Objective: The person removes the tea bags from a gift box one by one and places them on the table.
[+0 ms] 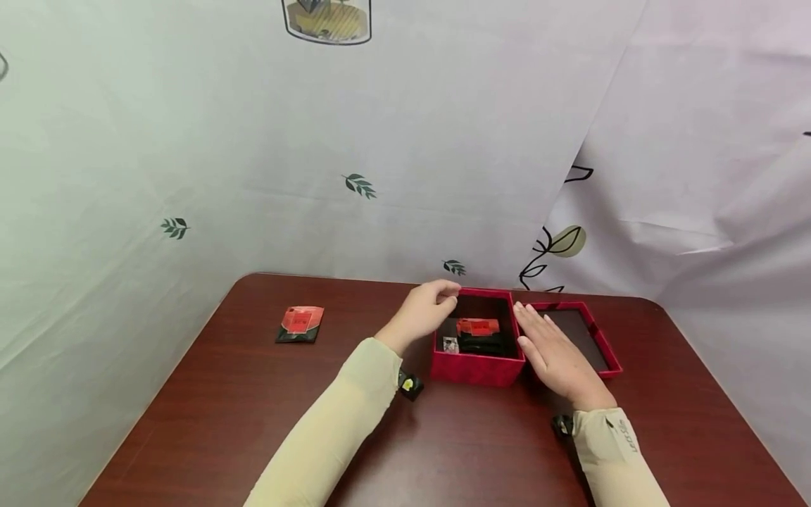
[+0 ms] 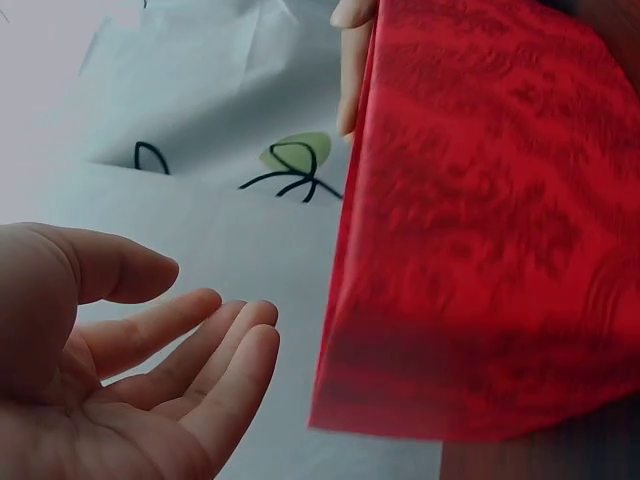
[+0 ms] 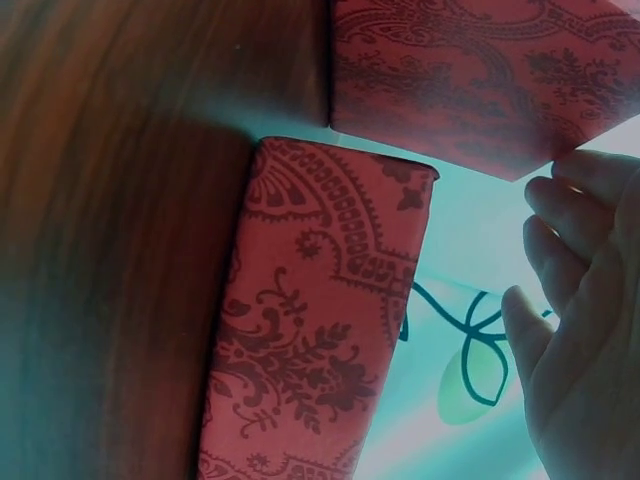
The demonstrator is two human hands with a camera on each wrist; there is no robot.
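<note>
A red patterned box [image 1: 478,370] stands uncovered on the table, its dark inside holding a red-and-black packet [image 1: 478,328] and a small pale square piece [image 1: 450,345]. My left hand [image 1: 423,310] hovers at the box's left rim, fingers loosely bent and holding nothing. In the left wrist view a gap separates this hand [image 2: 150,360] from the box wall [image 2: 490,220]. On the other side, my right hand [image 1: 560,352] has its fingers stretched out, fingertips near the right rim; whether they touch it I cannot tell. The red lid [image 1: 602,340], hollow side up, lies partly behind the right hand.
Another red-and-black packet [image 1: 300,324] lies flat on the left part of the brown table [image 1: 222,422]. A pale cloth [image 1: 443,141] with leaf prints hangs behind the table's far edge. Small dark devices are worn at both wrists.
</note>
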